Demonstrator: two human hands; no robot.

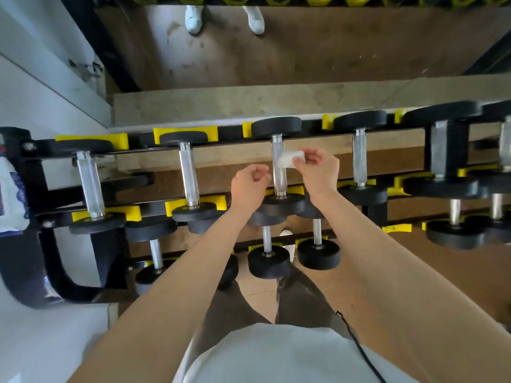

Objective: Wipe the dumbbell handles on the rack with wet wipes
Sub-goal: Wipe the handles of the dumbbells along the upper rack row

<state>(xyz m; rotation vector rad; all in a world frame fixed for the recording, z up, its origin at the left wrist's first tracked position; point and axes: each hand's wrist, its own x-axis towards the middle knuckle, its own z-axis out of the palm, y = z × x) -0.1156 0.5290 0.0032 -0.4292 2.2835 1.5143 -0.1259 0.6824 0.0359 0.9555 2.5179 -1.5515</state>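
Observation:
A black rack with yellow cradles carries several black dumbbells with silver handles on its top tier. My right hand pinches a folded white wet wipe against the upper part of the third dumbbell's handle. My left hand hovers just left of that handle with its fingers curled and nothing in them. To the left sit two other handles; another handle lies to the right.
Smaller dumbbells rest on the lower tier under my arms. A white and blue packet sits at the rack's left end. A mirror behind the rack reflects white shoes. Larger dumbbells fill the right.

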